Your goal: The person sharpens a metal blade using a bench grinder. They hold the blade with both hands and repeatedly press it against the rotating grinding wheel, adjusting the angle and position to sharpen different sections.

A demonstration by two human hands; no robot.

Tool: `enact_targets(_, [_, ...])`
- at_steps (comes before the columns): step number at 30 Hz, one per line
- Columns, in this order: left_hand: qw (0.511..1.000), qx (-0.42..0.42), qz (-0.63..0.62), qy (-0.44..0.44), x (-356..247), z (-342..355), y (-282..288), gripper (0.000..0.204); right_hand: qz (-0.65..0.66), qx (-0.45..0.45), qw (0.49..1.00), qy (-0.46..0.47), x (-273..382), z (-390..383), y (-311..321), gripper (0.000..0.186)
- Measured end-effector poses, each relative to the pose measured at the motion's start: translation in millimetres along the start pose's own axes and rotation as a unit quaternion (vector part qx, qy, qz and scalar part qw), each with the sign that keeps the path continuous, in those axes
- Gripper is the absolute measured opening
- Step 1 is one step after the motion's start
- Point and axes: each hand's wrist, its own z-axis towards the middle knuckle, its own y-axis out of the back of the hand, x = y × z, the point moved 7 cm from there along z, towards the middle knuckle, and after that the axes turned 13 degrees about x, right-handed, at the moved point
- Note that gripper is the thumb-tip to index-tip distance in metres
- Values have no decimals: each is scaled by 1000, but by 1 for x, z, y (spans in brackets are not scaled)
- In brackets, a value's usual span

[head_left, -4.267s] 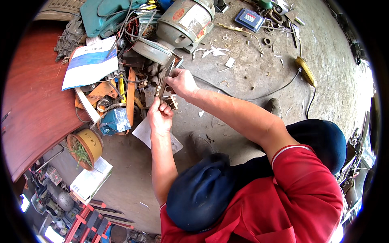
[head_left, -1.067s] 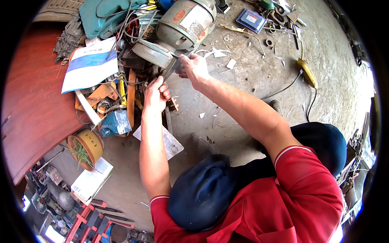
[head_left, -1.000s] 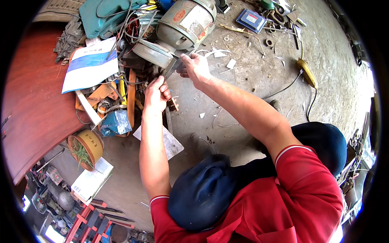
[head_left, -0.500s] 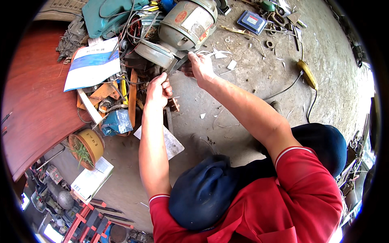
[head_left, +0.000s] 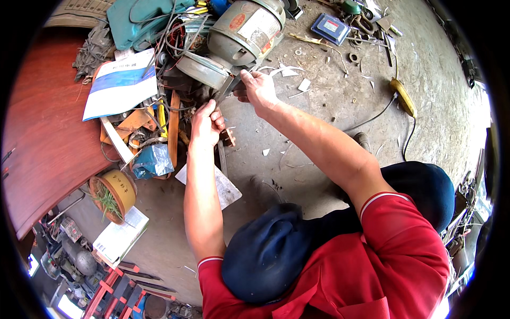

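Observation:
My left hand [head_left: 207,123] is closed on the near end of a dark flat metal strip [head_left: 227,89], its thumb along it. My right hand [head_left: 257,91] grips the strip higher up, fingers curled beneath. The strip lies against the round housing [head_left: 201,69] on the end of a grey electric motor [head_left: 243,29], where its exact contact is hidden. A brown block with small prongs [head_left: 228,137] sits just below my hands.
A red-brown wooden surface [head_left: 48,122] is at left, beside a heap with a blue-white booklet [head_left: 119,93] and a teal case [head_left: 135,21]. A potted plant [head_left: 114,194] stands lower left. A yellow corded tool [head_left: 404,97], a cable and scraps lie on the concrete floor.
Since the oldest frame both hands have moved up with the strip, closer to the motor's housing, the right one also rightward. Over the last second they have shifted only slightly.

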Motion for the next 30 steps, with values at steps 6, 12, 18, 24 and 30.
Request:
enact_targets(6, [1000,-11,-11,-8,3,-2,2,20,5,-2,1000,16,-4,-1,-2,32])
enact_targets(12, [1000,-10,-20,-14,6,-7,8,22,-7,5,1000,-27,-9,-5,-9,24])
enact_targets(18, [1000,-9,-16,-17,6,-12,9,22,-34,-4,999,-20,-12,-6,-10,21])
enact_targets(24, [999,-3,-25,-24,8,-17,11,21,-43,2,999,-10,-13,-9,-15,21])
enact_targets(30, [999,-20,-31,-27,11,-22,14,20,-50,6,999,-7,-18,-9,-16,22])
